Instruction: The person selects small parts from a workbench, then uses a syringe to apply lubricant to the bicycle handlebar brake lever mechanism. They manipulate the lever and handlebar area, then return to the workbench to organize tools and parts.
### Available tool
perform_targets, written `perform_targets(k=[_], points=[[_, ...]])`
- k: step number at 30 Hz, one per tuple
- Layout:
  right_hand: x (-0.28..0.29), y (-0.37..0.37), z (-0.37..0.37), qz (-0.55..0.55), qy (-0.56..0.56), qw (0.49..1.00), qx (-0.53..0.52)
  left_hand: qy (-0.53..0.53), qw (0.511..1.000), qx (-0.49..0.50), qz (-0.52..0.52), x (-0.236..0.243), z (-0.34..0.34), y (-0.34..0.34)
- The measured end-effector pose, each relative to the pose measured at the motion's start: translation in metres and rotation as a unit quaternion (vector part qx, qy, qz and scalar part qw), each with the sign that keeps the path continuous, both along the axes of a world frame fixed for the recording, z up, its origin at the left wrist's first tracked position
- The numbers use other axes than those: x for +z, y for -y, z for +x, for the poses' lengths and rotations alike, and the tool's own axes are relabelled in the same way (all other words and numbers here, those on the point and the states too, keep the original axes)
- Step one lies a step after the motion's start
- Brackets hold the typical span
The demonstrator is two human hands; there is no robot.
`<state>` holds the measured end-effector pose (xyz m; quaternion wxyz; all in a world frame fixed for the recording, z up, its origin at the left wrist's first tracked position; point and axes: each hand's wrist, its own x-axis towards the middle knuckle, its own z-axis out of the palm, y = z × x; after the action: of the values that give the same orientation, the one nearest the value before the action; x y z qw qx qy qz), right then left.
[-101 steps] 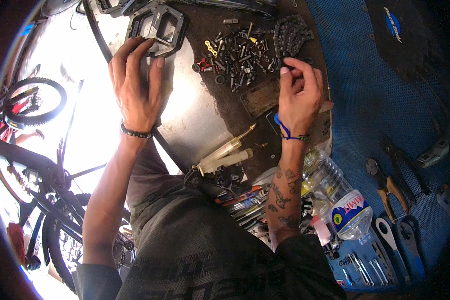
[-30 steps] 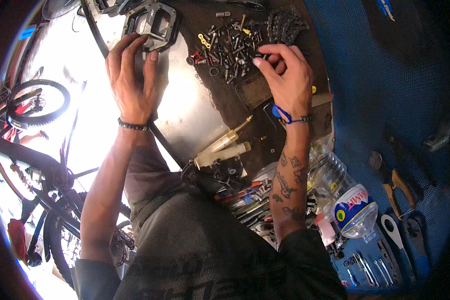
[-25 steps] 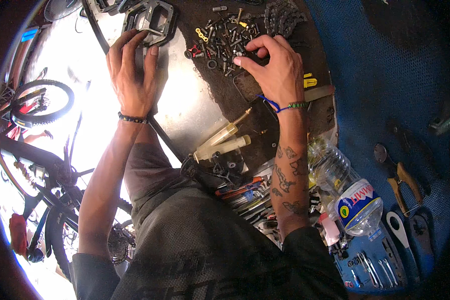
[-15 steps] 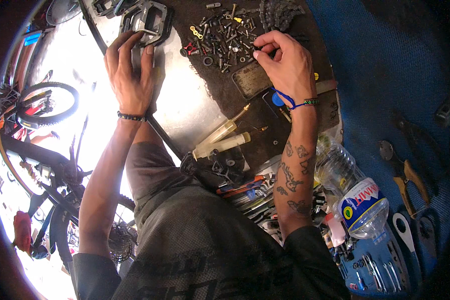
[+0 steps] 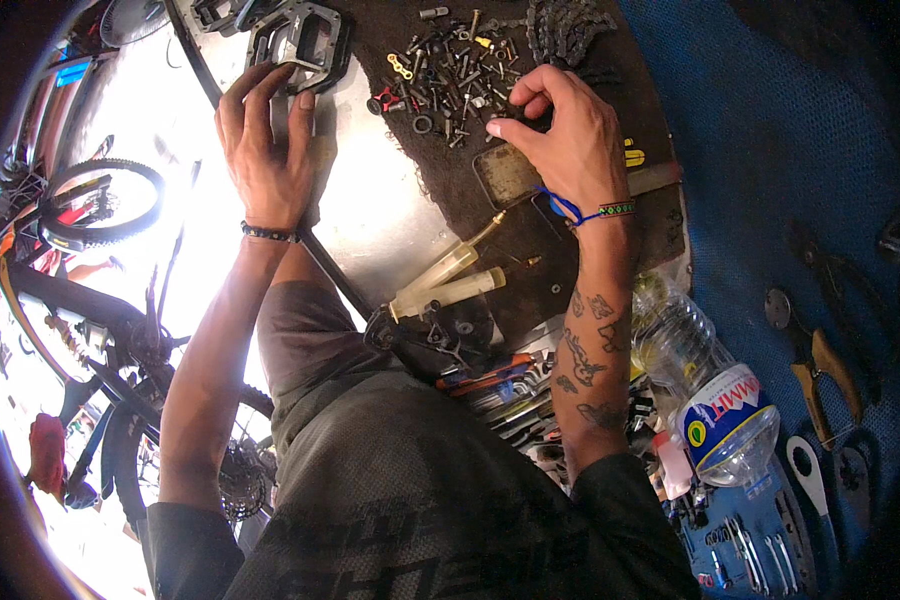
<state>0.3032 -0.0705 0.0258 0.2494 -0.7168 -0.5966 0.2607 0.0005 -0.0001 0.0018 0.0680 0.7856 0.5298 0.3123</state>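
At the upper left, my left hand (image 5: pixel 270 150) lies with fingers and thumb apart, its fingertips at the near edge of a black bicycle pedal (image 5: pixel 322 62). Nothing shows in its grip. My right hand (image 5: pixel 573 130) hovers at the right side of a pile of small bolts and fittings (image 5: pixel 450 75), thumb and forefinger spread with a gap between them. Its other fingers curl inward and are partly hidden. Under the right wrist sits a shallow rectangular tin tray (image 5: pixel 503 178). Dark bicycle chains (image 5: pixel 568 35) are heaped beyond the right hand.
Two syringe-like tubes (image 5: pixel 448 290) lie on the bench nearer my body. Tools (image 5: pixel 510 375) crowd its near edge. To the right, a clear plastic bottle (image 5: pixel 730 430), cable cutters (image 5: pixel 820 370) and wrenches (image 5: pixel 755 550) rest around blue matting (image 5: pixel 750 200). A bicycle (image 5: pixel 80 320) stands at left.
My right thumb and forefinger, close together over the small parts before, have spread apart. The left hand keeps its place by the pedal. The whole view has shifted slightly.
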Motion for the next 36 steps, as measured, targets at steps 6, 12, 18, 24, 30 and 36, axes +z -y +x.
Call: perform_targets(k=[6, 12, 18, 24, 30, 36], points=[[0.002, -0.01, -0.014, 0.033, 0.024, 0.999, -0.029, 0.001, 1.0, -0.004, -0.009, 0.0, 0.001, -0.001], [-0.007, -0.008, -0.007, 0.025, -0.03, 0.999, -0.023, 0.01, 1.0, -0.004, 0.003, 0.0, 0.002, -0.002], [-0.006, -0.01, -0.012, 0.024, -0.102, 0.993, -0.056, 0.008, 1.0, -0.005, 0.012, -0.001, 0.001, -0.003], [-0.001, -0.006, -0.02, 0.039, 0.033, 0.999, 0.01, 0.009, 1.0, -0.002, 0.011, -0.001, 0.001, -0.002], [0.0, -0.007, -0.007, 0.027, -0.101, 0.995, -0.001, 0.014, 1.0, 0.002, 0.003, -0.001, 0.002, -0.002], [0.001, -0.006, -0.009, 0.046, -0.097, 0.994, -0.003, 0.012, 1.0, 0.001, 0.004, 0.0, 0.002, -0.003]])
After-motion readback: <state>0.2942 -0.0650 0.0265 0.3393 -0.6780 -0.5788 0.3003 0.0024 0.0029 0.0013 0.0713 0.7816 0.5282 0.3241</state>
